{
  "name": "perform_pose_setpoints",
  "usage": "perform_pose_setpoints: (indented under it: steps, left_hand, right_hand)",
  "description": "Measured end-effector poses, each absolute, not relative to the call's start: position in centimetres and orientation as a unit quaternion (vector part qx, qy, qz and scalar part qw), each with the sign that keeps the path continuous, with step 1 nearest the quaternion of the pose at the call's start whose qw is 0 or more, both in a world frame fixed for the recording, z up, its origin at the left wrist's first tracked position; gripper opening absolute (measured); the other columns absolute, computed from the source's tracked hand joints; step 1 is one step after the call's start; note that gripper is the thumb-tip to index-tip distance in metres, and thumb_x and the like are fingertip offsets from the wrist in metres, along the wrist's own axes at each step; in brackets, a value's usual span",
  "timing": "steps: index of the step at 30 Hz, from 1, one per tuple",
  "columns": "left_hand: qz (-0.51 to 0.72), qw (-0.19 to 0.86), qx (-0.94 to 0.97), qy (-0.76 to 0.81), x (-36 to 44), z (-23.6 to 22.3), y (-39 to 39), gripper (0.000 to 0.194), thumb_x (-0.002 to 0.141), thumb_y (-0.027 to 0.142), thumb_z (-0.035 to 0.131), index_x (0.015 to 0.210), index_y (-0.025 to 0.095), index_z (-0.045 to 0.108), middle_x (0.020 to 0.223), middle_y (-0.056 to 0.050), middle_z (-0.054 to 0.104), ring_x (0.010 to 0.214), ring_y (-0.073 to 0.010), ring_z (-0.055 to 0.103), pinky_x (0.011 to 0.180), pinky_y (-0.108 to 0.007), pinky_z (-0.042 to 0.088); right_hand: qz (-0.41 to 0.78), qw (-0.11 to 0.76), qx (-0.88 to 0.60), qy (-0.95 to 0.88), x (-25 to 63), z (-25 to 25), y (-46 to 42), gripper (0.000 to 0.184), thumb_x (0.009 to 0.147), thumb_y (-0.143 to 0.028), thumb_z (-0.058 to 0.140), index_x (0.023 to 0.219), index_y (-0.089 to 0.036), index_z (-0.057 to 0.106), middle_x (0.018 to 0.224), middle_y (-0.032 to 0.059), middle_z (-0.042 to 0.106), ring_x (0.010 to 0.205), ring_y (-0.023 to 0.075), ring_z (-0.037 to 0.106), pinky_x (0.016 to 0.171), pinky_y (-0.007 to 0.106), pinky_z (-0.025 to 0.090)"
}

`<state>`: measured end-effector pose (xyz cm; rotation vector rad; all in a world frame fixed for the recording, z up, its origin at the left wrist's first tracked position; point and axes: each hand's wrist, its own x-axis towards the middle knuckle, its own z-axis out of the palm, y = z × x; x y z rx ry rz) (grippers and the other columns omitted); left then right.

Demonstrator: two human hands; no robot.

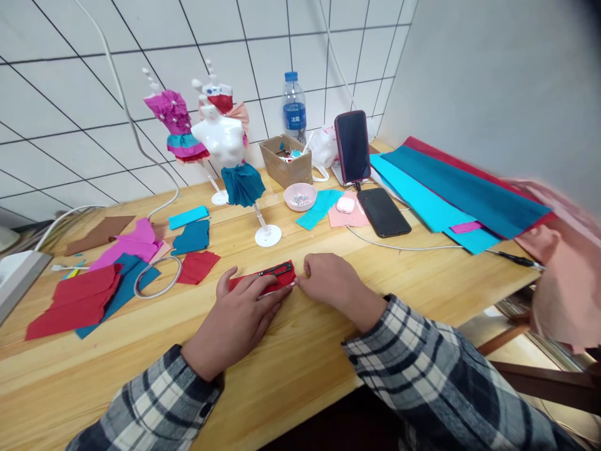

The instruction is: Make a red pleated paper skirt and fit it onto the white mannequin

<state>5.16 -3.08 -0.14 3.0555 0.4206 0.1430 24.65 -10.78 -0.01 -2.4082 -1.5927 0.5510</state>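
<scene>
A folded strip of red crepe paper (239,282) lies on the wooden table in front of me. Black thread snips (277,270) rest on top of it. My left hand (241,313) presses on the strip from the near side, its fingers stretched out flat and its thumb apart. My right hand (331,282) is closed in a pinch at the strip's right end, by a thin pale edge; its fingertips are partly hidden. Just beyond stands a small white mannequin (220,134) with a bare torso and a pleated teal skirt (243,184).
Two dressed mannequins, one in a magenta top (169,113), stand behind. A cardboard box (286,164), pink bowl (300,197), water bottle (294,109), upright phone (352,147) and black phone (384,213) are further back. Red paper (75,300) lies left, teal sheets (460,181) right.
</scene>
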Motion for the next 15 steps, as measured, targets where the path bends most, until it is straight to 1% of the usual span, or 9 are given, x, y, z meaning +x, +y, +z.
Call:
perform_pose_setpoints:
  steps: [5,8,10,11,13,15]
  left_hand:
    - [0.049,0.037,0.988,0.141,5.2,-0.4,-3.2,0.039,0.097,0.025,0.042,0.132,0.037,0.055,0.131,-0.005,0.061,0.116,-0.0275,0.056,0.106,-0.06,0.015]
    - [0.055,0.058,0.986,0.148,5.0,-0.6,-3.0,0.039,0.098,0.028,0.043,0.134,0.037,0.053,0.129,-0.005,0.062,0.116,-0.0262,0.056,0.106,-0.056,0.018]
    - [0.058,0.077,0.985,0.141,4.8,-0.6,-2.8,0.041,0.098,0.027,0.043,0.138,0.038,0.049,0.129,-0.004,0.063,0.116,-0.0245,0.056,0.106,-0.054,0.018]
    - [0.06,0.087,0.985,0.137,4.8,-0.6,-2.7,0.042,0.099,0.027,0.043,0.139,0.038,0.048,0.129,-0.003,0.063,0.116,-0.0238,0.057,0.106,-0.053,0.017]
    - [0.062,0.106,0.984,0.128,4.7,-0.4,-2.6,0.042,0.099,0.028,0.043,0.139,0.038,0.047,0.129,-0.003,0.064,0.117,-0.0234,0.057,0.107,-0.053,0.016]
    - [0.065,0.121,0.984,0.115,4.6,-0.1,-2.6,0.04,0.098,0.031,0.046,0.137,0.036,0.05,0.132,-0.003,0.063,0.119,-0.0243,0.056,0.106,-0.051,0.019]
  right_hand:
    - [0.204,0.117,-0.82,-0.522,25.2,-0.2,-10.8,0.019,0.081,-0.037,0.056,0.084,-0.021,0.066,0.088,0.0063,0.072,0.082,0.0233,0.064,0.061,0.03,0.04]
    - [0.233,0.167,-0.805,-0.519,25.9,0.1,-10.8,0.018,0.081,-0.04,0.06,0.08,-0.022,0.065,0.081,0.0024,0.07,0.075,0.0184,0.062,0.058,0.028,0.037]
    - [0.222,0.213,-0.789,-0.532,26.4,0.8,-10.6,0.02,0.086,-0.04,0.058,0.086,-0.022,0.066,0.078,0.0003,0.069,0.072,0.0156,0.06,0.059,0.027,0.037]
    - [0.202,0.229,-0.777,-0.55,26.6,1.2,-10.3,0.02,0.088,-0.04,0.056,0.092,-0.023,0.068,0.079,-0.0003,0.068,0.073,0.015,0.06,0.061,0.026,0.038]
    - [0.15,0.232,-0.738,-0.615,26.5,2.0,-9.4,0.023,0.091,-0.037,0.055,0.106,-0.027,0.069,0.091,0.0004,0.069,0.081,0.0154,0.062,0.066,0.027,0.039]
    - [0.117,0.188,-0.682,-0.697,25.9,2.4,-8.1,0.027,0.09,-0.039,0.057,0.112,-0.028,0.069,0.104,0.0023,0.069,0.092,0.018,0.063,0.069,0.028,0.041]
